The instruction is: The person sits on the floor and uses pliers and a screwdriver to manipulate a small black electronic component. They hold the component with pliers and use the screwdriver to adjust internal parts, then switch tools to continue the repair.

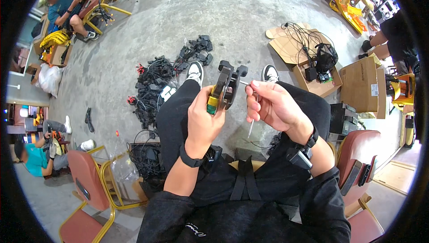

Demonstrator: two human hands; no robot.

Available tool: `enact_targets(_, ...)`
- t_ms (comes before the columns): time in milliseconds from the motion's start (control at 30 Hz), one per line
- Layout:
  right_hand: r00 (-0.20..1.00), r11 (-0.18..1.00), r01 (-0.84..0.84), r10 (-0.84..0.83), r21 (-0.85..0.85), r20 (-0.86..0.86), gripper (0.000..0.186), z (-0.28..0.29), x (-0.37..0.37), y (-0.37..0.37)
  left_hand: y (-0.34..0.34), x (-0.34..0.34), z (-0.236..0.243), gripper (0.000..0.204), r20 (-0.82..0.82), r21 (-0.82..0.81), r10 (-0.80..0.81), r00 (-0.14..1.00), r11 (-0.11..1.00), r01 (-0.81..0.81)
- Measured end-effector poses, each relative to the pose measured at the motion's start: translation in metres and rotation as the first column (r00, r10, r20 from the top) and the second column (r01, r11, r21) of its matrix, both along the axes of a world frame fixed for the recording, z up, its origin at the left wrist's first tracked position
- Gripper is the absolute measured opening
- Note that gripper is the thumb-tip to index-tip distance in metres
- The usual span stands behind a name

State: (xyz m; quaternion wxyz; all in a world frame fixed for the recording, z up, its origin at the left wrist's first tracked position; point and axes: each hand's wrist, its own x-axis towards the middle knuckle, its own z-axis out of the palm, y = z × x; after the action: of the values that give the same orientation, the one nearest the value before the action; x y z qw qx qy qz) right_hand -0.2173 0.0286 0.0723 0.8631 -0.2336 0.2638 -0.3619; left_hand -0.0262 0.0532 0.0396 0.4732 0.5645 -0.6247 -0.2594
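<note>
My left hand (pixel 203 120) grips a black plastic assembly (pixel 230 89) with a yellow-and-green piece (pixel 212 104) along its near left side, held up above my lap. My right hand (pixel 277 106) is closed on a thin silver metal rod tool (pixel 251 127), which hangs downward from my fingers just right of the assembly. Another thin metal piece runs from the assembly toward my right thumb; whether it belongs to the same tool I cannot tell.
Piles of black cabled devices (pixel 152 86) lie left of my legs. An open cardboard box (pixel 335 82) with cables stands right, beside a closed-sided carton (pixel 357 86). Red chairs (pixel 85 176) flank me. People sit at the left (pixel 62 8), (pixel 33 158); another person's legs (pixel 384 42) show right.
</note>
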Motion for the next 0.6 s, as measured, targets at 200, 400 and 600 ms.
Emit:
enact_targets(200, 0.976, 0.979, -0.117, 0.082, 0.165, 0.202, 0.031, -0.005, -0.002, -0.005, 0.003, -0.006, -0.003, 0.015, -0.106, 0.187, -0.016, 0.994, 0.982, 0.036)
enact_targets(400, 0.879, 0.899, -0.079, -0.140, -0.430, -0.455, 0.024, 0.008, -0.003, 0.001, 0.001, -0.003, -0.007, 0.017, -0.227, 0.305, -0.022, 0.974, 0.948, 0.093)
enact_targets(600, 0.548, 0.367, -0.408, -0.635, -0.836, -0.545, 0.012, 0.012, -0.002, 0.005, 0.001, -0.001, -0.008, 0.020, -0.503, 0.376, -0.056, 0.862, 0.884, 0.278)
